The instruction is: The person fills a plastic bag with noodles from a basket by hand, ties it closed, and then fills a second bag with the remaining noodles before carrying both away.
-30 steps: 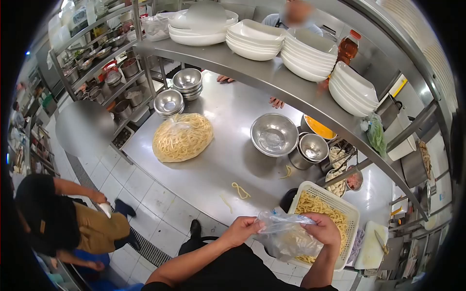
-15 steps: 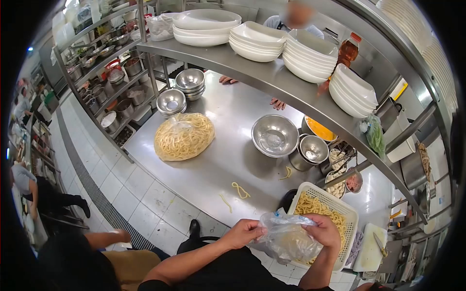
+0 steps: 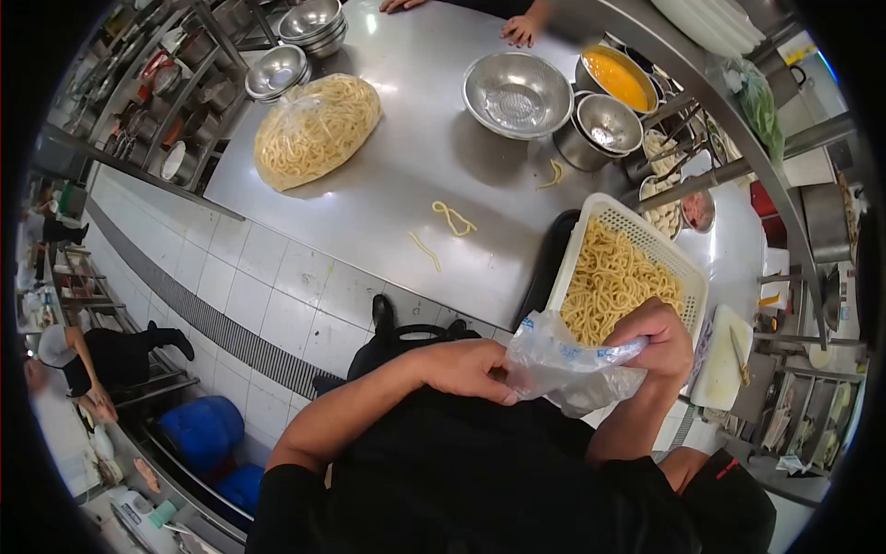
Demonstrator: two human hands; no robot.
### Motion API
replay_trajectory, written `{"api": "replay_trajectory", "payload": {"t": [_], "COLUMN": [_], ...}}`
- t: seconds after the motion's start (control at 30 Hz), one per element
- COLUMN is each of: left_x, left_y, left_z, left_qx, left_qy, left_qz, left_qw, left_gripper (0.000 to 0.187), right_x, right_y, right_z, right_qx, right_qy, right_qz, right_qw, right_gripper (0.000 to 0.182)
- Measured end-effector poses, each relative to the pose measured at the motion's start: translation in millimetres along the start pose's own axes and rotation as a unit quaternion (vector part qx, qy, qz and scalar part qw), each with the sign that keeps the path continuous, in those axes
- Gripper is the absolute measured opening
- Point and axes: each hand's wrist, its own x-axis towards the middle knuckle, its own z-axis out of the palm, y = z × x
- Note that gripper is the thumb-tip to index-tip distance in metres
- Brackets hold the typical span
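Observation:
A clear plastic bag (image 3: 577, 365) with blue print along its edge is stretched between my two hands. My left hand (image 3: 469, 367) pinches its left side, and my right hand (image 3: 653, 337) grips the right side of its rim. Just beyond the bag, a white perforated basket (image 3: 694, 268) holds a heap of yellow noodles (image 3: 618, 277). My right hand overlaps the basket's near edge. Farther off on the steel table (image 3: 369, 245) lies a tied clear bag full of noodles (image 3: 317, 132). A few loose noodles (image 3: 452, 220) rest on the table.
A large steel bowl (image 3: 517, 92) stands mid-table, near a pot of orange liquid (image 3: 616, 78). Stacked bowls (image 3: 277, 72) sit at the far left. A cutting board (image 3: 722, 365) with a knife (image 3: 738, 351) lies at right. Another person's hand (image 3: 522, 30) rests on the far edge.
My view has tipped downward and the shelf of plates has mostly left it. The bag's rim is now spread wider between my hands. The person at lower left is gone from view.

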Motion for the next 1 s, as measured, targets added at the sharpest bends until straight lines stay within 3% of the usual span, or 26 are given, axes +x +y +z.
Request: {"api": "replay_trajectory", "payload": {"t": [0.03, 0.1, 0.13, 0.2, 0.23, 0.3, 0.5, 0.73, 0.8, 0.87, 0.93, 1.0], "left_x": [3.0, 8.3, 8.9, 12.4, 13.4, 16.8, 24.3, 23.4, 28.1, 24.6, 9.4, 33.6], "left_y": [-13.7, -43.5, -50.0, -62.3, -66.4, -71.8, -72.6, -81.6, -94.9, -106.7, -89.1, -96.4], "left_z": [0.6, -2.0, -9.9, -15.2, -22.7, -43.9, -68.9, -69.7, -65.4, -67.4, -66.2, -59.3], "left_qx": [-0.005, -0.097, -0.160, -0.083, -0.084, -0.141, -0.139, -0.153, -0.129, -0.095, -0.053, -0.001], "left_qy": [-0.004, 0.068, 0.059, 0.258, 0.260, 0.358, 0.362, 0.388, 0.411, 0.346, 0.333, 0.332], "left_qz": [-0.004, 0.032, -0.101, -0.221, -0.224, -0.210, -0.258, -0.244, -0.266, -0.221, -0.264, -0.222], "left_qw": [1.000, 0.992, 0.980, 0.937, 0.936, 0.899, 0.885, 0.876, 0.863, 0.907, 0.904, 0.917], "left_gripper": [0.026, 0.047, 0.071, 0.084, 0.084, 0.090, 0.087, 0.088, 0.063, 0.031, 0.028, 0.029], "right_x": [-2.5, -8.3, -11.3, -10.6, -11.1, -13.6, -9.8, -6.8, -7.0, -14.5, 8.6, -3.7], "right_y": [3.9, 6.5, 5.7, 1.9, 4.4, 10.5, 6.8, 13.1, 13.4, 16.3, 23.5, 14.3], "right_z": [-0.9, 2.3, 2.7, 6.6, 9.1, 15.6, 16.1, 15.0, 10.7, 8.7, 14.3, 7.9], "right_qx": [0.006, -0.009, -0.008, -0.007, -0.004, 0.006, 0.011, 0.009, -0.024, -0.017, -0.014, -0.056], "right_qy": [0.003, -0.002, 0.005, -0.020, -0.021, -0.003, -0.022, -0.013, -0.028, -0.034, -0.025, -0.034], "right_qz": [0.004, -0.008, -0.005, 0.013, 0.012, 0.012, 0.021, -0.011, 0.006, -0.018, -0.032, 0.007], "right_qw": [1.000, 1.000, 1.000, 1.000, 1.000, 1.000, 0.999, 1.000, 0.999, 0.999, 0.999, 0.998], "right_gripper": [0.022, 0.022, 0.022, 0.022, 0.022, 0.021, 0.021, 0.019, 0.018, 0.020, 0.025, 0.026]}}
